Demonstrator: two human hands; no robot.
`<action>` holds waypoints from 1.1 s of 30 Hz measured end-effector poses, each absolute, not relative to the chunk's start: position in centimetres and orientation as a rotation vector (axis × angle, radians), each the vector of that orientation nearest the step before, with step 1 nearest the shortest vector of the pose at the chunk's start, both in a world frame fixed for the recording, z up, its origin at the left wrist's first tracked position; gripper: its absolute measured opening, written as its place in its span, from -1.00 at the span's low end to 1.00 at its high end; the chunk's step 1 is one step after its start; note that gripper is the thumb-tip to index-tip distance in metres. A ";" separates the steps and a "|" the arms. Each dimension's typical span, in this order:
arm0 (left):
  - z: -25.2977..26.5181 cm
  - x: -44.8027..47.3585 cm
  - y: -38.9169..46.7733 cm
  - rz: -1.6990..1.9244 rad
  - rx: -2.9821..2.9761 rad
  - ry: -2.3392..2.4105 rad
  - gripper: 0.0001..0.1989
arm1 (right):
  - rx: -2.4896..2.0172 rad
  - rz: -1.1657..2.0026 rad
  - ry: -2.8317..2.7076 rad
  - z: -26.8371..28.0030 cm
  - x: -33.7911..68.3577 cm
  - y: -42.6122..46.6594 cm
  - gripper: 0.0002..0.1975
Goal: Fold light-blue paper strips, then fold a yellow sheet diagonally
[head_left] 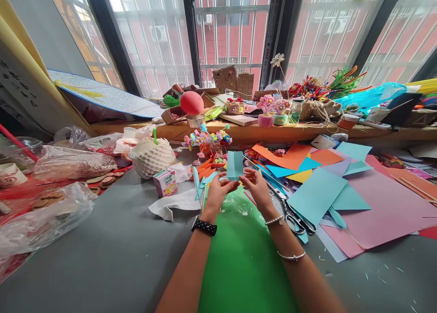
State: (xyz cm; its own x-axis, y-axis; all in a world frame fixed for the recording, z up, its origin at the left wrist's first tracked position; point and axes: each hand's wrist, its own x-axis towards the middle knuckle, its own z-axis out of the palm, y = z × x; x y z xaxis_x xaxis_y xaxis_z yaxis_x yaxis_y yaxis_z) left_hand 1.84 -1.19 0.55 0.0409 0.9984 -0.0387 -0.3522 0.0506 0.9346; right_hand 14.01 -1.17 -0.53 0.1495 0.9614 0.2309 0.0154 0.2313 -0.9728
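A small piece of light blue paper [235, 163] with a crease down it is held up between my two hands. Its lower left corner is pinched by the thumb and fingers of my left hand [218, 195], with a dark watch band on that wrist. Fingertips of my right hand [256, 190] close on the lower right edge; a beaded bracelet and a bangle circle that arm. Beneath both hands lies a shiny green surface [244, 253]. Just left of my left hand are folded light blue paper strips [201, 185].
Black-handled scissors [296, 215] lie right of my right hand, beside stacked light blue sheets [317, 192] and a large pink sheet [385, 208]. Leftward stand a small carton [165, 183] and a foam-netted round object with a green straw [153, 158]. Crafts line the sill [143, 130].
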 end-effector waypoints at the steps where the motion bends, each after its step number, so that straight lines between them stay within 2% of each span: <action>1: 0.6 1.9 -1.2 1.299 0.905 0.935 -0.51 | -1.115 0.983 -1.187 -0.6 14.0 -1.2 -0.60; 4: 0.6 1.8 -1.3 1.262 0.891 0.940 -0.50 | -1.132 1.046 -1.183 -0.6 14.0 -1.2 -0.67; 12: 0.8 1.2 -1.3 1.106 0.968 1.013 -0.51 | -1.194 0.979 -1.299 -0.2 14.4 -1.4 -0.71; 23: 0.4 1.0 -0.8 1.227 0.943 1.052 -0.48 | -1.225 0.980 -1.365 -0.1 14.4 -1.5 -0.71; 29: 0.9 1.0 -1.1 1.202 0.861 1.021 -0.60 | -1.127 1.077 -1.413 -0.5 14.7 -1.7 -0.71; 33: 1.1 1.0 -1.3 1.172 0.844 0.987 -0.65 | -1.124 1.023 -1.463 -0.3 14.7 -2.0 -0.74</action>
State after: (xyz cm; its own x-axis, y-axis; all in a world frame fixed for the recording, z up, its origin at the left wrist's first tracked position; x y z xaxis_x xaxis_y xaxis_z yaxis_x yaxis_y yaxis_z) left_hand 1.02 -1.29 1.07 0.0966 0.9799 -0.1744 -0.3386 0.1971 0.9201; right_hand 14.66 -2.01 -0.28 -0.0835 0.9753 0.2044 0.1431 0.2147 -0.9661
